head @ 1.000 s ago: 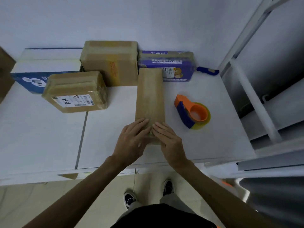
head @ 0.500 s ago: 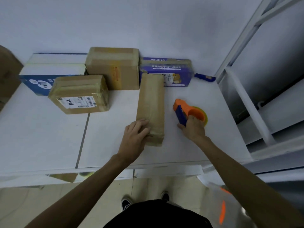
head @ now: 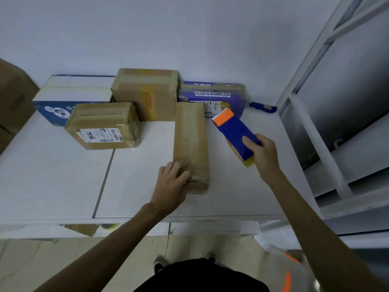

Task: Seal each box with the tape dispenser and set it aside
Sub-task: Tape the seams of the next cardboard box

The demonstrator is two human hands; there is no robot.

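Left hand (head: 172, 184) flat on long cardboard box (head: 190, 140), near end, fingers slightly spread. Right hand (head: 265, 155) fingers wrap tape dispenser (head: 233, 133). Taping not begun. Next, likely: seat tape on seam.

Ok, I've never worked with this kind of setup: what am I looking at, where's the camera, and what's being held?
No machine here: these are a person's two bare hands, seen from one wide-angle camera worn on the head, looking forward and down. On the white table lies a long brown box; the left hand rests on its near end. The right hand grips a blue and orange tape dispenser just right of that box. Farther back sit a labelled brown box, a taller brown box, a blue-and-white box and a purple box, with a blue-handled tool by the wall.
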